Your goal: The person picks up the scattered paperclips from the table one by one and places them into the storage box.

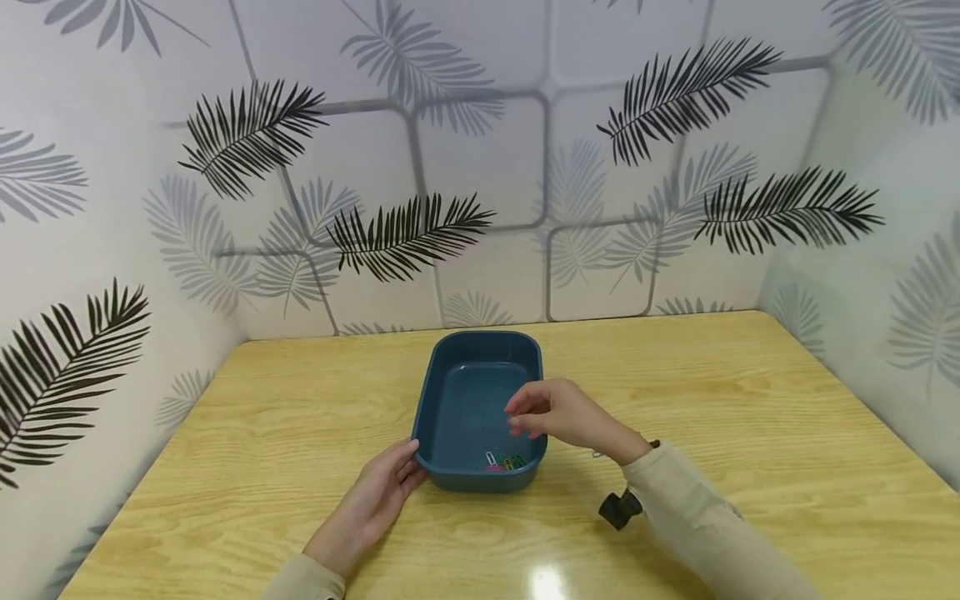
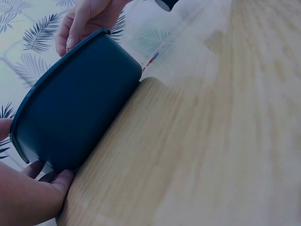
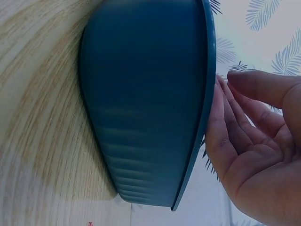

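Observation:
A dark blue plastic tray [image 1: 480,482] stands on the wooden table. Several coloured paper clips [image 1: 492,459], white, pink, yellow and green among them, lie inside at its near end. My left hand [image 1: 384,492] holds the near left corner, thumb at the rim and fingers curled against the outer wall; the left wrist view shows these fingers [image 2: 62,179] low on the wall. Over the right side of the tray hovers my right hand [image 1: 558,411], its fingers loosely bent. In the right wrist view, nothing shows between its thumb [image 3: 254,84] and fingers.
Small red and blue items [image 2: 154,59] lie on the table [image 2: 211,132] beyond the tray in the left wrist view; the right forearm partly hides that spot from the head. A black wrist camera [image 1: 620,508] hangs at the right sleeve. A leaf-patterned wall [image 1: 495,275] stands behind the table.

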Demonstrator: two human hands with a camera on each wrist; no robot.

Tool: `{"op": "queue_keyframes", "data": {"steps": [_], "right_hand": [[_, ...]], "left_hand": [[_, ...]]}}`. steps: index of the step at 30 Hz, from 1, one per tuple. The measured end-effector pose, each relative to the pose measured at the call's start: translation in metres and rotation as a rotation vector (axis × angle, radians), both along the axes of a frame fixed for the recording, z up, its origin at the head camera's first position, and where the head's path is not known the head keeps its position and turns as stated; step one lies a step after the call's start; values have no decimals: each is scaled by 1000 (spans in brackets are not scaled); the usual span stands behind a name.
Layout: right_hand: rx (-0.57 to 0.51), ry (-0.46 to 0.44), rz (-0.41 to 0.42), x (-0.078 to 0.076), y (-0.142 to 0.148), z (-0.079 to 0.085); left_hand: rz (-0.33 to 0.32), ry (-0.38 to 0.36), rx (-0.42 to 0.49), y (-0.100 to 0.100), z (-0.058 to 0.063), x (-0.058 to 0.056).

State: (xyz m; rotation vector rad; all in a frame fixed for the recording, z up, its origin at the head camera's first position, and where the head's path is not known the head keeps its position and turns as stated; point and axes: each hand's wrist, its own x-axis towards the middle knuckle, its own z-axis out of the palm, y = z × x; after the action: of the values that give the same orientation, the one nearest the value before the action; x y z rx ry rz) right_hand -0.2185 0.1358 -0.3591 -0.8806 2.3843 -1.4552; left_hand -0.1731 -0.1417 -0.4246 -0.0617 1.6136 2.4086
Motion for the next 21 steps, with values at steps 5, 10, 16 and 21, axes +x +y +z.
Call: {"op": "queue_keyframes", "data": {"steps": [5, 10, 16, 21], "right_hand": [[-10, -12, 31, -3, 2, 0], [-31, -63, 38, -6, 8, 2], [-26, -81, 7, -9, 18, 6], [-17, -52, -41, -12, 26, 13]], "left_hand": [[9, 8, 8, 0, -1, -1], [15, 0, 25, 1, -1, 0], [12, 7, 19, 2, -1, -1], [10, 20, 12, 1, 0, -1]]}}
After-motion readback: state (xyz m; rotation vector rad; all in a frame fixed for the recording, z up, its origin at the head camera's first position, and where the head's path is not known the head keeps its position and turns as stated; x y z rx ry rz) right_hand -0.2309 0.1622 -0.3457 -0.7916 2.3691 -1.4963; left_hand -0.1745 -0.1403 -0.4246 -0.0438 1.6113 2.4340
